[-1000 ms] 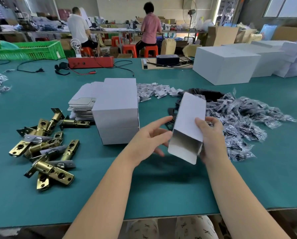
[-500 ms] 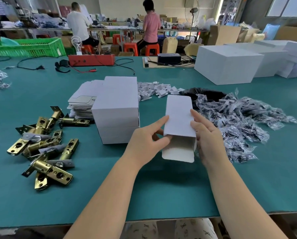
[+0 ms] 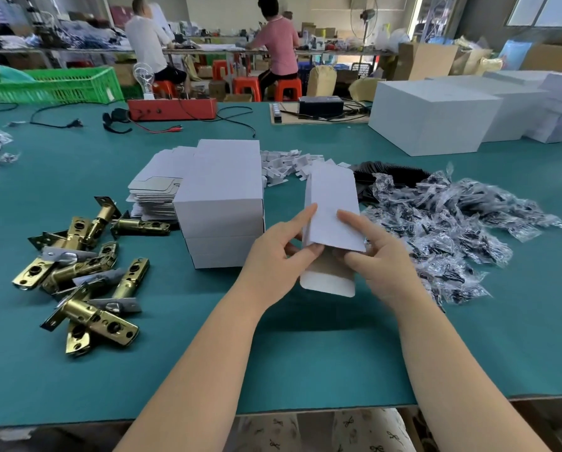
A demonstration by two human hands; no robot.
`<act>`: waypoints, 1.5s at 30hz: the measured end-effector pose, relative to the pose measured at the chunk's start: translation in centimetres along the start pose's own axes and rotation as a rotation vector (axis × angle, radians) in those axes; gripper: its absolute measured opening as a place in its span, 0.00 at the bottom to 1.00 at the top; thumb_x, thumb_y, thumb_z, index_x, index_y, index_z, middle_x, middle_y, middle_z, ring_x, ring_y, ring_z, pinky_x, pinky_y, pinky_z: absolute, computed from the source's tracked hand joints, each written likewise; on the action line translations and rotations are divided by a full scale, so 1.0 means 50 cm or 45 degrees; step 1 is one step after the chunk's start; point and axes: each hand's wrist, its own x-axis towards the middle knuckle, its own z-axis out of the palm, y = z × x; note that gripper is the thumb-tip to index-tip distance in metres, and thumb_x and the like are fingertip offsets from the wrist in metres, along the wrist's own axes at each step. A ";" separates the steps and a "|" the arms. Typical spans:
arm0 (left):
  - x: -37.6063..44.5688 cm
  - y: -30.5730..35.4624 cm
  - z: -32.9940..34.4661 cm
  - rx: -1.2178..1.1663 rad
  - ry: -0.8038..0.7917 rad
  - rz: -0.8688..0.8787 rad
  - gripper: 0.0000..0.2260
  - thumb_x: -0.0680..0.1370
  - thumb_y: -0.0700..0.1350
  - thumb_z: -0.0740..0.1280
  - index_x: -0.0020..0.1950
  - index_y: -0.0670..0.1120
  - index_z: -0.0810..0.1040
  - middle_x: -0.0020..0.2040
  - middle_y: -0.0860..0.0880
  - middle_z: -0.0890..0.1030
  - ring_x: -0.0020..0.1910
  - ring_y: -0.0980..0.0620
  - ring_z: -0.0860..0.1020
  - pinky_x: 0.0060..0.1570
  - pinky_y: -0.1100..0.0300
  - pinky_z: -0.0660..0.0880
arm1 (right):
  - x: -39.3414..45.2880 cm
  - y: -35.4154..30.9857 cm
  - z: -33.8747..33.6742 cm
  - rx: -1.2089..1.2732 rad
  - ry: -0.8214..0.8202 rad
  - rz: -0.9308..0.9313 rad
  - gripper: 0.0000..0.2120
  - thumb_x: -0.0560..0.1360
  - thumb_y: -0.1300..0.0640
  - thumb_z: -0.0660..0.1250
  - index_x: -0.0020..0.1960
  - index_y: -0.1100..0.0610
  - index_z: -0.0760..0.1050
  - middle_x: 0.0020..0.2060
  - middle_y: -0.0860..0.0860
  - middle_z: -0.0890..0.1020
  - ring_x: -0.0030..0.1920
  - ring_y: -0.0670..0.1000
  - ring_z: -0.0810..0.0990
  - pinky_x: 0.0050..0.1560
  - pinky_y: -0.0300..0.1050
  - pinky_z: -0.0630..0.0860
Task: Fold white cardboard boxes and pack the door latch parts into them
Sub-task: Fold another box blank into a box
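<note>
Box (image 3: 333, 207) gripped by left hand (image 3: 274, 256), right hand (image 3: 375, 259).

Both bare forearms reach forward and converge. The left hand (image 3: 274, 256) has its index finger stretched straight and its thumb pressed in, pinching a white folded cardboard box (image 3: 333, 216). The right hand (image 3: 375, 256) mirrors it, index finger extended, thumb curled beneath.

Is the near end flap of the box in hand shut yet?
Not yet. The flap hangs open below the box, brown inside showing above it, while the left hand and right hand grip the box.
</note>
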 end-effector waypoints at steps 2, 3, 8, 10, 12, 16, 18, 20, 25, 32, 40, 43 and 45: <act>-0.001 0.004 0.009 0.016 -0.059 -0.034 0.25 0.78 0.49 0.68 0.68 0.71 0.64 0.48 0.57 0.74 0.38 0.64 0.72 0.42 0.73 0.70 | 0.004 0.006 0.006 -0.126 0.157 0.039 0.32 0.72 0.76 0.58 0.50 0.37 0.76 0.50 0.37 0.77 0.41 0.36 0.80 0.38 0.30 0.75; -0.002 0.007 0.011 -0.072 -0.096 -0.075 0.27 0.78 0.49 0.69 0.71 0.69 0.63 0.50 0.57 0.76 0.38 0.63 0.73 0.42 0.71 0.73 | 0.006 0.009 0.006 -0.132 0.266 0.064 0.32 0.72 0.74 0.58 0.49 0.36 0.77 0.49 0.36 0.77 0.43 0.39 0.80 0.39 0.33 0.77; -0.010 0.013 0.016 -0.506 -0.396 -0.070 0.32 0.71 0.44 0.74 0.68 0.68 0.67 0.56 0.58 0.81 0.47 0.54 0.81 0.43 0.56 0.80 | 0.017 0.021 -0.014 -0.156 0.739 0.021 0.21 0.77 0.64 0.61 0.66 0.49 0.75 0.52 0.39 0.79 0.53 0.46 0.76 0.52 0.35 0.71; -0.014 0.014 0.027 -0.305 -0.338 0.022 0.26 0.72 0.46 0.71 0.66 0.67 0.71 0.53 0.63 0.80 0.46 0.54 0.80 0.44 0.57 0.81 | 0.012 0.018 -0.009 -0.248 0.693 -0.033 0.21 0.77 0.64 0.61 0.68 0.52 0.73 0.59 0.41 0.76 0.58 0.42 0.74 0.57 0.36 0.69; -0.013 0.012 0.032 -0.124 -0.204 0.070 0.18 0.74 0.49 0.66 0.58 0.71 0.72 0.50 0.67 0.79 0.45 0.56 0.79 0.44 0.60 0.79 | 0.007 0.015 0.002 -0.318 0.595 -0.077 0.22 0.76 0.64 0.61 0.69 0.52 0.72 0.61 0.40 0.74 0.58 0.37 0.71 0.58 0.34 0.67; -0.014 0.009 0.029 0.049 -0.205 0.144 0.13 0.77 0.55 0.61 0.59 0.70 0.68 0.55 0.67 0.76 0.50 0.60 0.76 0.46 0.68 0.71 | 0.005 0.018 0.013 -0.320 0.542 -0.138 0.21 0.77 0.61 0.63 0.69 0.52 0.71 0.57 0.28 0.68 0.54 0.24 0.68 0.51 0.19 0.63; -0.018 0.009 0.030 0.086 -0.287 0.146 0.16 0.77 0.58 0.58 0.65 0.67 0.65 0.59 0.68 0.73 0.54 0.61 0.75 0.49 0.69 0.70 | 0.004 0.018 0.011 -0.343 0.549 -0.146 0.20 0.78 0.60 0.63 0.70 0.53 0.71 0.56 0.29 0.67 0.52 0.19 0.64 0.48 0.15 0.59; -0.017 0.002 0.025 0.197 -0.330 0.175 0.19 0.76 0.61 0.56 0.67 0.67 0.62 0.62 0.68 0.70 0.56 0.60 0.74 0.51 0.65 0.71 | 0.002 0.013 0.015 -0.326 0.519 -0.129 0.19 0.78 0.61 0.62 0.68 0.52 0.73 0.56 0.32 0.69 0.53 0.23 0.67 0.50 0.18 0.62; -0.008 -0.002 0.006 0.478 -0.223 0.273 0.22 0.73 0.67 0.57 0.59 0.56 0.77 0.53 0.58 0.78 0.49 0.58 0.76 0.49 0.59 0.76 | -0.004 -0.008 0.013 0.165 0.278 0.232 0.15 0.74 0.63 0.62 0.51 0.48 0.82 0.61 0.51 0.78 0.56 0.50 0.79 0.57 0.46 0.76; -0.022 0.028 0.050 -0.113 0.218 0.096 0.14 0.69 0.59 0.71 0.50 0.59 0.70 0.43 0.59 0.82 0.44 0.61 0.80 0.43 0.66 0.76 | -0.003 -0.025 0.012 0.557 0.230 0.206 0.12 0.75 0.67 0.65 0.47 0.54 0.84 0.51 0.55 0.77 0.36 0.45 0.83 0.37 0.38 0.79; -0.017 0.033 0.068 -0.646 0.285 -0.166 0.27 0.70 0.63 0.65 0.67 0.56 0.66 0.58 0.47 0.80 0.51 0.51 0.82 0.42 0.52 0.82 | -0.010 -0.013 0.026 0.520 -0.077 0.193 0.18 0.68 0.56 0.72 0.57 0.50 0.78 0.58 0.52 0.80 0.53 0.51 0.82 0.50 0.44 0.80; -0.014 0.037 0.061 -0.820 0.324 -0.214 0.23 0.74 0.56 0.63 0.67 0.53 0.68 0.54 0.53 0.80 0.48 0.55 0.82 0.38 0.56 0.81 | -0.017 -0.018 0.033 0.310 -0.081 0.098 0.19 0.68 0.57 0.72 0.59 0.49 0.76 0.63 0.56 0.76 0.55 0.52 0.81 0.52 0.44 0.79; -0.010 0.037 0.057 -0.811 0.282 -0.215 0.23 0.74 0.55 0.62 0.69 0.51 0.67 0.56 0.50 0.80 0.50 0.52 0.82 0.40 0.52 0.82 | -0.020 -0.018 0.035 0.200 -0.038 0.036 0.23 0.67 0.62 0.76 0.59 0.46 0.75 0.65 0.58 0.73 0.52 0.49 0.82 0.48 0.37 0.78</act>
